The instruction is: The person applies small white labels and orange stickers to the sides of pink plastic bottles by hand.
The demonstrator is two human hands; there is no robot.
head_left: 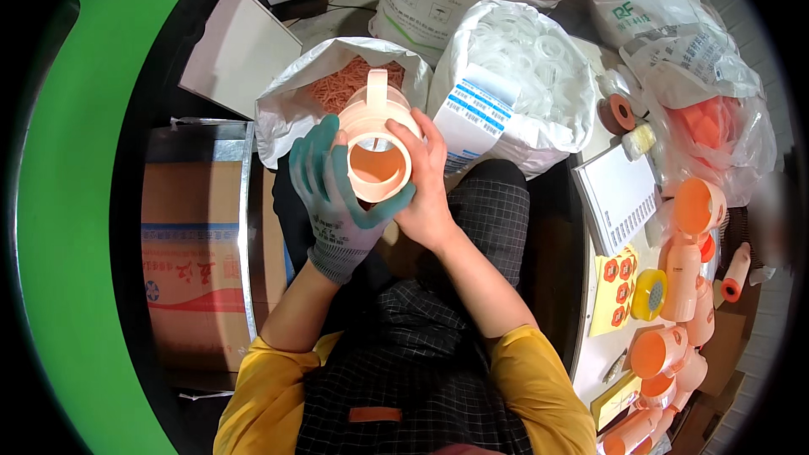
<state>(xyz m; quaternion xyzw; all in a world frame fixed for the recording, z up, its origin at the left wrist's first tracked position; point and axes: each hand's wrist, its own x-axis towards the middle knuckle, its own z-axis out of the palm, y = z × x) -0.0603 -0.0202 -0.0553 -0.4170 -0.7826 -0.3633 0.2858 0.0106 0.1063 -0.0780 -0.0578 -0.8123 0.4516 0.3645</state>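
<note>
I hold a pale peach plastic cup-shaped part (377, 152) with a handle in front of my chest, its open mouth facing me. My left hand (333, 194), in a grey glove with green coating, wraps the part from the left and below. My bare right hand (425, 181) grips its right rim, thumb on the top edge. A clear ring-like piece sits inside near the top of the opening.
A white bag of small orange pieces (337, 84) and a white bag of clear rings (522, 67) stand just beyond my hands. Cardboard box (198, 261) at left. At right, a table (602, 345) with several orange cups (695, 206), tape rolls and sticker sheets.
</note>
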